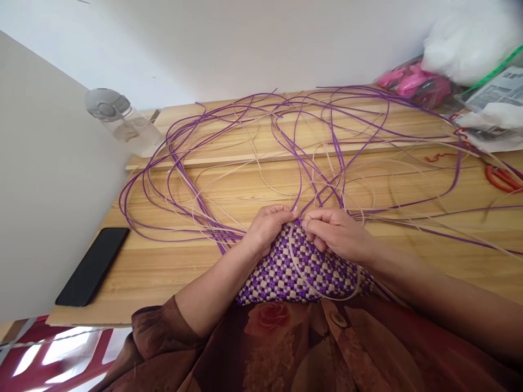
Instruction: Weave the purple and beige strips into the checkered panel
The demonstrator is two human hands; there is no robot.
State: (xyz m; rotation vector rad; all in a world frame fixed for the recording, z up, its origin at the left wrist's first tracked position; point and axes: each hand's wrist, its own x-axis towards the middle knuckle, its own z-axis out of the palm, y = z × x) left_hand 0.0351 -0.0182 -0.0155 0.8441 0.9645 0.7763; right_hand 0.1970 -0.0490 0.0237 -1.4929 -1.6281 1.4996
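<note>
A woven piece [281, 272] in a purple and beige check lies against my front at the table's near edge. Long purple strands [192, 190] and thin beige strands [261, 169] fan out from it. My left hand [269, 226] grips the top edge of the weave, thumb and fingers closed. Close beside it my right hand [333, 231] is closed in a pinch at the same edge, seemingly on a beige strand. One beige strand [296, 264] loops down over the front of the weave. The fingertips partly hide what they pinch.
The strands spread over the wooden table [163, 272] to the wall. A black phone [93, 267] lies at left, below a clear bottle [126, 125] with a grey lid. Red-handled scissors [502, 178], a pink bundle [417, 81] and plastic bags [469, 43] are at right.
</note>
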